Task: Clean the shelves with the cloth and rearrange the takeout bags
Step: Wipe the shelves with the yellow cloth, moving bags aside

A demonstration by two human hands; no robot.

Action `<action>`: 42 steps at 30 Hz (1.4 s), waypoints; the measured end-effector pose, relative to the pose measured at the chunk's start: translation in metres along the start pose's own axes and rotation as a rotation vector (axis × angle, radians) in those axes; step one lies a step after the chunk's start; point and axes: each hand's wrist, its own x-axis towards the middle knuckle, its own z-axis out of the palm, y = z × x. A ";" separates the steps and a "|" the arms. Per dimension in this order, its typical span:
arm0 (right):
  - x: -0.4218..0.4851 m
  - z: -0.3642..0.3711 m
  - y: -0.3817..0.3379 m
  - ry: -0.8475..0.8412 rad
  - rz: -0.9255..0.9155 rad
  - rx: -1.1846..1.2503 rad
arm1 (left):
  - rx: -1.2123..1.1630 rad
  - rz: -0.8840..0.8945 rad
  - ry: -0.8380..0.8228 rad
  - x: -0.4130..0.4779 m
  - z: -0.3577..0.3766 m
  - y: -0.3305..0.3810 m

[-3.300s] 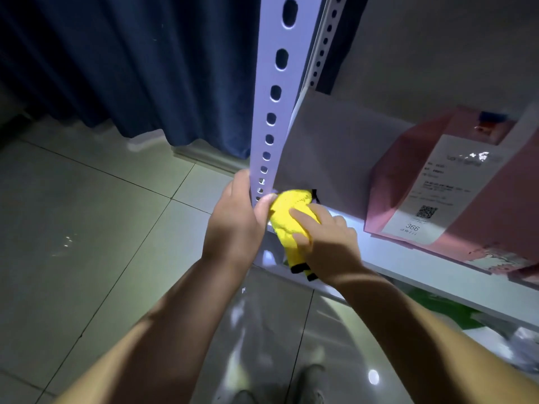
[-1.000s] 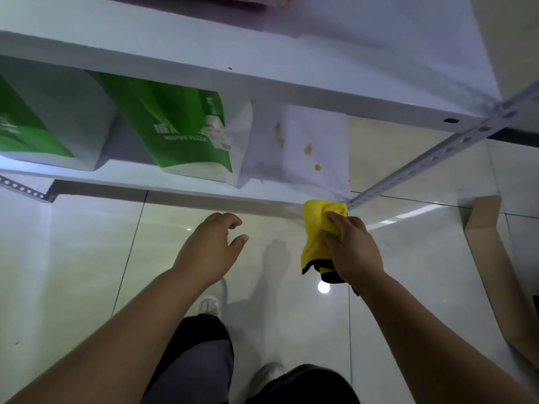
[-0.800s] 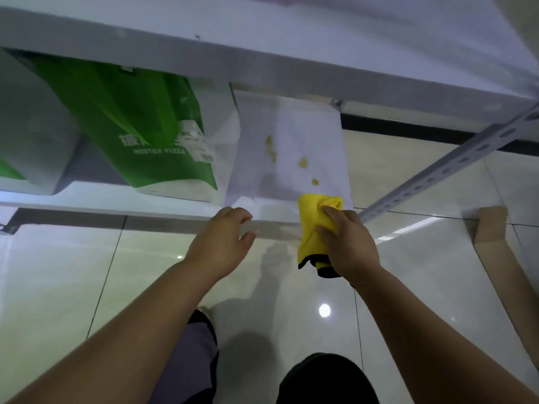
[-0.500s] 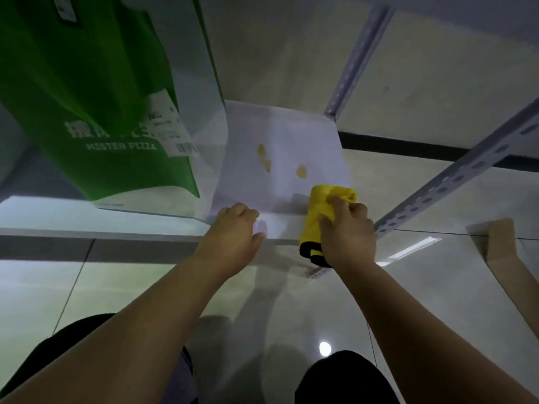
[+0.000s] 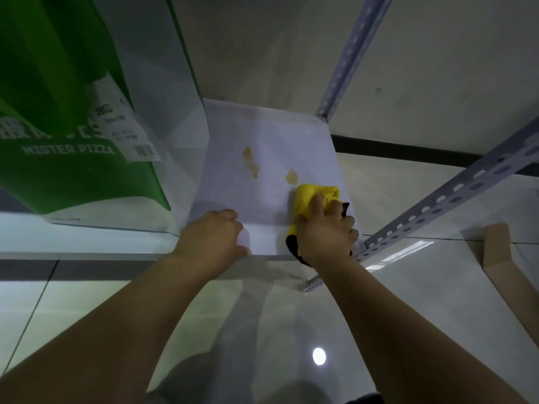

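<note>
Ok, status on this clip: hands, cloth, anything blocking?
Right hand gripping yellow cloth on shelf. Left hand braced on shelf edge. Brown stains unwiped ahead. Green bag left, clear.

A: What lies underfoot?
B: Glossy pale floor tiles point(image 5: 408, 301), one bright lamp glare point(image 5: 319, 356) mirrored in them.
A: And behind?
B: A plain grey wall point(image 5: 437, 68) with a dark skirting strip point(image 5: 408, 148); cardboard point(image 5: 501, 258) at right.
</note>
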 end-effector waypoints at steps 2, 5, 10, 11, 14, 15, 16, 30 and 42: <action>0.023 0.000 -0.005 -0.039 -0.004 0.031 | 0.008 -0.002 -0.003 0.001 -0.003 0.001; 0.053 0.001 -0.014 -0.026 -0.044 0.077 | -0.028 -0.014 -0.012 0.002 -0.001 0.000; 0.088 -0.001 -0.028 -0.023 -0.141 0.100 | -0.085 0.000 0.012 -0.001 0.005 -0.006; 0.090 -0.002 -0.029 -0.031 -0.159 0.102 | -0.089 -0.003 0.017 -0.001 0.005 -0.006; 0.083 -0.004 -0.023 -0.070 -0.241 0.098 | -0.075 -0.005 0.008 -0.001 0.005 -0.005; 0.077 -0.004 -0.019 -0.076 -0.290 0.080 | -0.071 -0.006 0.001 -0.001 0.004 -0.004; 0.069 -0.003 -0.015 -0.072 -0.341 0.066 | -0.070 -0.009 -0.009 -0.001 0.002 -0.004; 0.027 0.007 -0.010 -0.078 -0.309 0.075 | -0.024 -0.070 0.018 -0.008 0.012 0.001; 0.022 0.007 -0.015 0.003 -0.657 -0.029 | 0.160 0.039 -0.041 -0.022 0.005 -0.011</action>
